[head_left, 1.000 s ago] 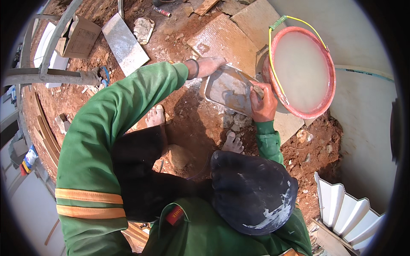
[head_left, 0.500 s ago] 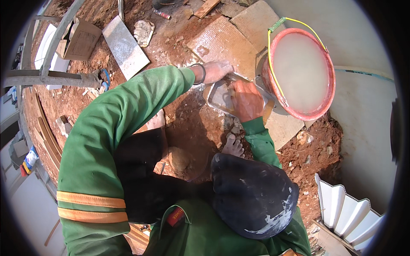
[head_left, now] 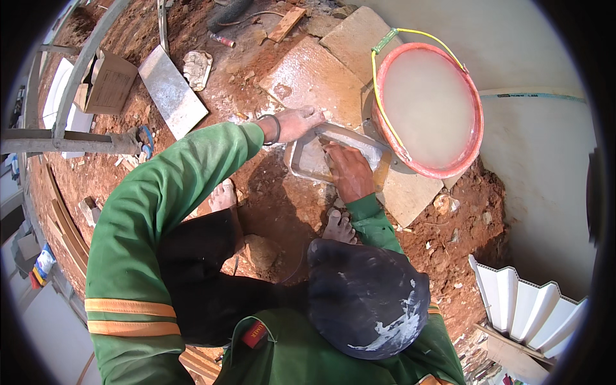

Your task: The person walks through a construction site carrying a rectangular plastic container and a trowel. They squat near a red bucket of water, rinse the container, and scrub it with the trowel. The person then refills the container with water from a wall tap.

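My left hand grips the upper left rim of a shallow rectangular tray smeared with pale residue, resting on the ground between my feet and a bucket. My right hand is down inside the tray, fingers curled round a scraper-like tool that is mostly hidden beneath them. Just right of the tray stands a red bucket full of cloudy pale liquid, with a yellow wire handle and green grip.
Worn boards lie under the bucket and beyond. A pale panel, cardboard box and metal frame are at left. A wall bounds the right, with white corrugated sheets below.
My right hand has moved leftward from the tray's right rim into its middle. The tray and my left hand now sit lower in view, and the surroundings have shifted as my view moved.
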The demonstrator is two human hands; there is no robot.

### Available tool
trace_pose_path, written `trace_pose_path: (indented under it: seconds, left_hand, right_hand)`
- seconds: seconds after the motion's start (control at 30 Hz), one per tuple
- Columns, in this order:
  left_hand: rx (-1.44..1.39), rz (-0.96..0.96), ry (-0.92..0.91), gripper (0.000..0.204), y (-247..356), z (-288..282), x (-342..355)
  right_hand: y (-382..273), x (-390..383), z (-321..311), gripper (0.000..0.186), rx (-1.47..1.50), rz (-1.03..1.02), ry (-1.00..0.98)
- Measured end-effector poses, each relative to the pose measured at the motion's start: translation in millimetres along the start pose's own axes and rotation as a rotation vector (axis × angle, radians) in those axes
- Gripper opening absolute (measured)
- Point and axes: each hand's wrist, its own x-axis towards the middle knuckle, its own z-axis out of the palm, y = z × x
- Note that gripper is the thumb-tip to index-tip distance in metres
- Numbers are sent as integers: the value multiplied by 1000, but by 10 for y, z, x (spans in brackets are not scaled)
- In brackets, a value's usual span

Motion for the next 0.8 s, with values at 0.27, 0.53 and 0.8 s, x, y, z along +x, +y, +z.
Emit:
trace_pose_path:
  seconds: [0.27,0.53,0.8]
  left_hand:
    - [-76,-109,-231,68,-113,-657,39]
    - [502,-266,-172,83,1012,-1004,132]
    - [686,-11,115,69,1584,-897,-10]
  right_hand:
    - [185,-223,-430,29,492,647,110]
    - [127,-357,-507,34,354,615,248]
    - [40,-343,-561,44,398,563,-7]
